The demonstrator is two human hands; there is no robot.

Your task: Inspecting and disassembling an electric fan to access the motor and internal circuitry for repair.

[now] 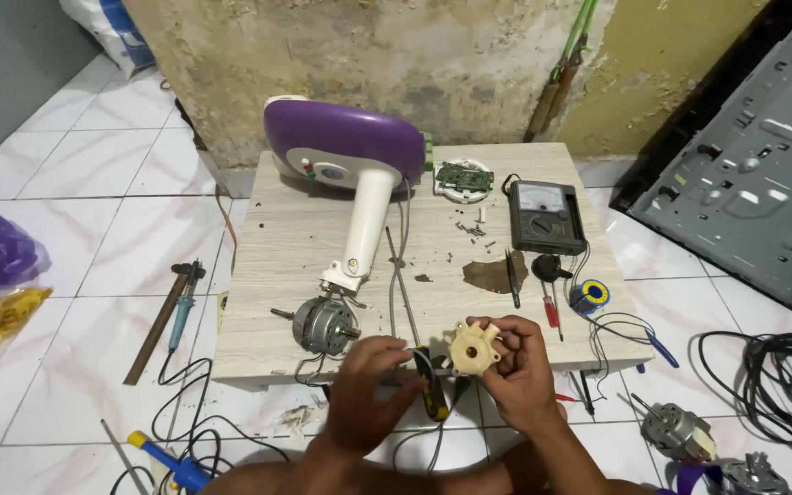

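Observation:
My right hand (522, 376) holds a small cream plastic round part (472, 348) with a centre hole, just past the near edge of the low wooden table (323, 247). My left hand (368, 385) grips a tool with a yellow-and-black handle (433, 394), its tip close to the cream part. A grey fan motor (321, 325) lies on the table just left of my hands, joined to a white stand neck (364, 225) and a purple-and-white fan base (346, 137).
On the table: an analog multimeter (547, 215), a round circuit board (463, 179), loose screws, a red screwdriver (550, 307), a solder spool (590, 295). On the floor: a hammer (162, 321), a soldering iron (162, 454), cables (781, 367), another motor (677, 431), a metal panel (753, 174).

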